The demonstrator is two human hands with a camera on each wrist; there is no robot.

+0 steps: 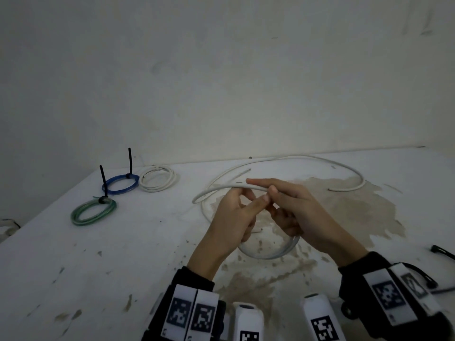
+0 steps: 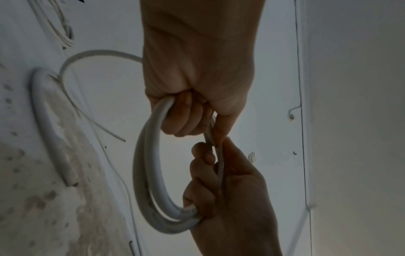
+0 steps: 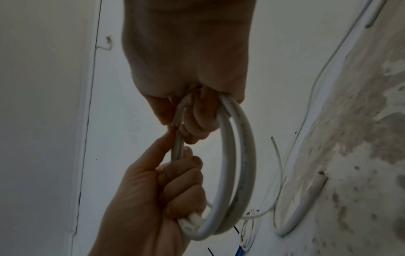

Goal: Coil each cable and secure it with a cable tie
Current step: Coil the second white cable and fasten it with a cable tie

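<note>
Mid-coil on the thick white cable (image 1: pixel 268 252) — two loops gathered so far, held upright between both hands just above the stained table (image 1: pixel 147 254). Left hand (image 1: pixel 234 217) curled round the loops on its side, fingers (image 2: pixel 184 119) wrapped tight and thumb pressed along the strand. Right hand (image 1: pixel 295 212) closed on the opposite side of the same loops, fingers (image 3: pixel 197 119) hooked through the ring, forefinger stretched out along the top strand. Loose remainder of the cable (image 1: pixel 320 161) trailing away from the hands in a wide arc across the far right of the table, its cut end lying flat near the stain. Off to the far left, well apart from the work: a green coil (image 1: pixel 93 212) and a blue coil (image 1: pixel 120 184), each already cinched with an upright black tie, plus a thin white coil (image 1: pixel 157 179) whose fastening cannot be made out. Spare black ties (image 1: pixel 443 252) lying at the right edge, near the right wrist. Step in hand, then: winding, not yet tying. Next move likely calls for drawing in more of the slack and laying another turn against the two held — keeping one hand clamped so the stiff loops do not spring open — then reaching for a tie.
</note>
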